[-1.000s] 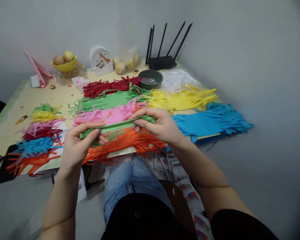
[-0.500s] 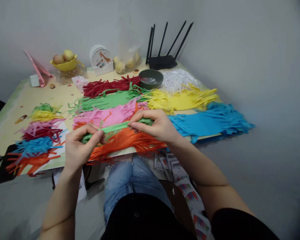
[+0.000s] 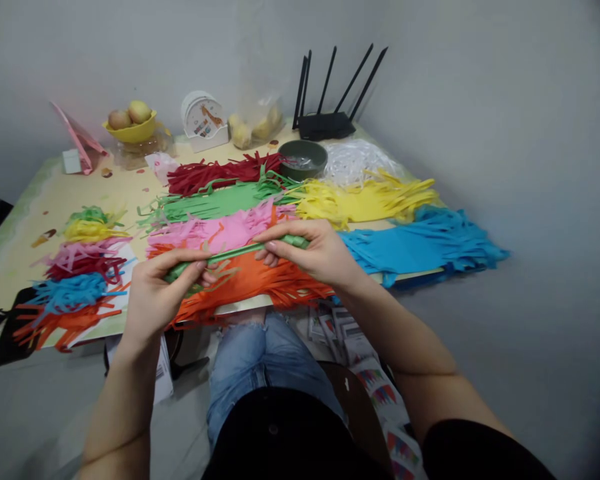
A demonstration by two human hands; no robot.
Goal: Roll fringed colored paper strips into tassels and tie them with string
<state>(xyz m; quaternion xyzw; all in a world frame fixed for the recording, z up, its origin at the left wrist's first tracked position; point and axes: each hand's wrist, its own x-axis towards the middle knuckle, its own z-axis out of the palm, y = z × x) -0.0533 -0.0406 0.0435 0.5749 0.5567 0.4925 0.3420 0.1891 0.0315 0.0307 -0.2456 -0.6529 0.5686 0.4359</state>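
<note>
A narrow, rolled green fringed tissue paper (image 3: 236, 253) is stretched between my two hands, above the table's front edge. My left hand (image 3: 163, 290) pinches its left end between thumb and fingers. At the other end, my right hand (image 3: 313, 250) grips it the same way, and a green bunch sticks out above that palm. Directly under the hands lies orange fringed paper (image 3: 253, 283). Just behind it are pink fringed paper (image 3: 230, 230) and green fringed paper (image 3: 225, 200).
Yellow (image 3: 365, 202) and blue fringed sheets (image 3: 405, 247) lie to the right, dark red ones (image 3: 220, 175) further back. Small fringed bundles (image 3: 70, 293) line the left side. A dark bowl (image 3: 304, 160), white strips (image 3: 360, 162), a router (image 3: 326, 125) and a fruit bowl (image 3: 130, 132) stand behind.
The green paper's middle has become narrower and more tightly rolled between my fingers. Both hands have stayed in nearly the same place, with slightly shifted fingers.
</note>
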